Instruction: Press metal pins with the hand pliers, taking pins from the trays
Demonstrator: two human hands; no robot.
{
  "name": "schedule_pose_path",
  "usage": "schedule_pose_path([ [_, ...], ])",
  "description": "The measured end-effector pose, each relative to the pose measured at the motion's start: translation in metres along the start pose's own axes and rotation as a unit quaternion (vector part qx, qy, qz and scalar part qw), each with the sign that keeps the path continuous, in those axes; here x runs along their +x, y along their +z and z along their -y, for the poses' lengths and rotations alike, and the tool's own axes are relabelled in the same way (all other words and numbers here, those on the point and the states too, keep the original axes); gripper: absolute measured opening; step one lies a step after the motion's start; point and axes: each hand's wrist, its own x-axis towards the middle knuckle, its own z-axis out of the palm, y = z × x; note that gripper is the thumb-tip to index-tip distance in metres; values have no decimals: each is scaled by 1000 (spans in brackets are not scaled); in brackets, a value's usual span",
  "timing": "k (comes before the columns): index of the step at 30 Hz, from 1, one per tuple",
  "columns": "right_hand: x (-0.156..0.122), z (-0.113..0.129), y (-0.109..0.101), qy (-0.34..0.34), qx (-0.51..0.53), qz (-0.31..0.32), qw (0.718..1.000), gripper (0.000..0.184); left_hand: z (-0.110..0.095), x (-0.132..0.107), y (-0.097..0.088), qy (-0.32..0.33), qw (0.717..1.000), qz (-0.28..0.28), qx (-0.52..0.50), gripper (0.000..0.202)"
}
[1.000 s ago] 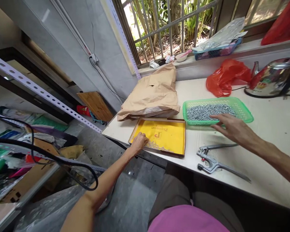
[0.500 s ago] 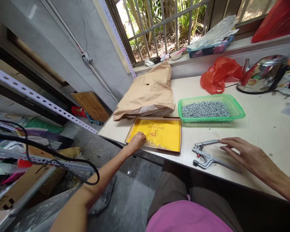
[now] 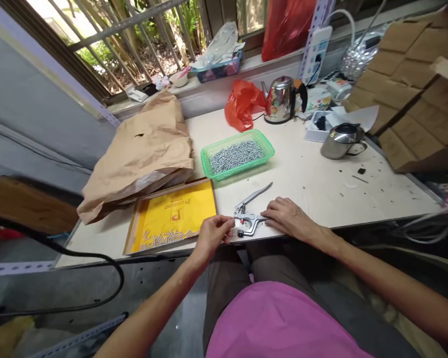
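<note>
Grey hand pliers with a spring and a C-shaped jaw (image 3: 251, 224), like snap-fastener pliers, lie on the table near its front edge, their long handles spread. My right hand (image 3: 289, 219) has its fingers closed on the lower handle. At the jaw end, my left hand (image 3: 213, 232) is closed in a pinch; what is between the fingertips is too small to make out. To the left is a shallow cardboard box (image 3: 130, 233) with a yellow printed lining and small metal pins (image 3: 168, 238) along its near side. A green plastic basket (image 3: 271, 149) behind holds many similar metal pieces (image 3: 237, 156).
A brown paper bag (image 3: 142, 144) lies behind the box. Further back are a red plastic bag (image 3: 242, 107) and a kettle (image 3: 280, 102). On the right stand a steel pitcher (image 3: 338, 142) and a large cardboard piece (image 3: 406, 94). The table's front edge runs close to both hands.
My left hand has moved from the pins in the box to the pliers' jaw. My right hand now grips the lower handle, and the pliers have turned. The view has swung right.
</note>
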Motion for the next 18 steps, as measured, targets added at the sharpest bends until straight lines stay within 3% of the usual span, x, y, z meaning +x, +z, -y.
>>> schedule_pose_path([
  [4, 2, -1, -1, 9, -25, 8, 1000, 19, 12, 18, 19, -27, 999, -4, 32, 25],
  [11, -1, -7, 1, 29, -13, 1, 1000, 19, 23, 28, 23, -46, 994, 11, 100, 23],
  [18, -1, -5, 1, 42, -20, 4, 999, 21, 16, 31, 26, -70, 986, 37, 147, 28],
])
